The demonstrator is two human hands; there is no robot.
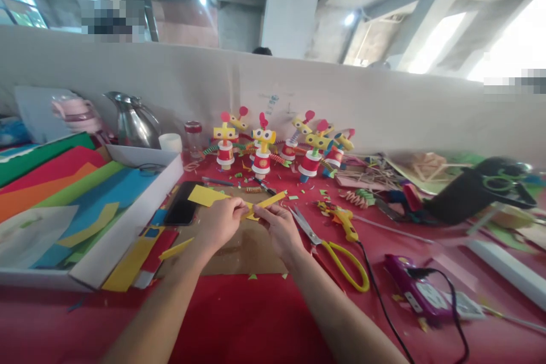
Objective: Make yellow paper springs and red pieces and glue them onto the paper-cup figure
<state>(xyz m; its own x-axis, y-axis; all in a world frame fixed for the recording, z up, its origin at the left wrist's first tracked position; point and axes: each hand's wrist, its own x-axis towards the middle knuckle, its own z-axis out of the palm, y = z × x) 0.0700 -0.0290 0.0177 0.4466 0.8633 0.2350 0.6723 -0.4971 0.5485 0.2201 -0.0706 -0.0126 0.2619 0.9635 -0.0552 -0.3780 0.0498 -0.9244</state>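
Observation:
Over a brown cardboard mat (pixel 251 247), my two hands meet with yellow paper strips (pixel 273 200) between them. Thumb and fingers of my left hand (pixel 222 222) are pinched on the strips. From the other side my right hand (pixel 279 226) pinches them too, its fingertips close to the left ones. One narrow end sticks out to the upper right. A wider yellow paper piece (pixel 207 196) shows beyond my left hand; whether it joins the strips I cannot tell. Scissors with yellow handles (pixel 328 247) lie just right of my right hand.
Several paper figures (pixel 262 153) stand behind the mat. A black phone (pixel 181 207) lies left, beside a white box (pixel 132 210) of coloured paper. To the right are a yellow glue gun (pixel 344 223), a purple power strip (pixel 420 290) with cables, and a black cylindrical container (pixel 458 196).

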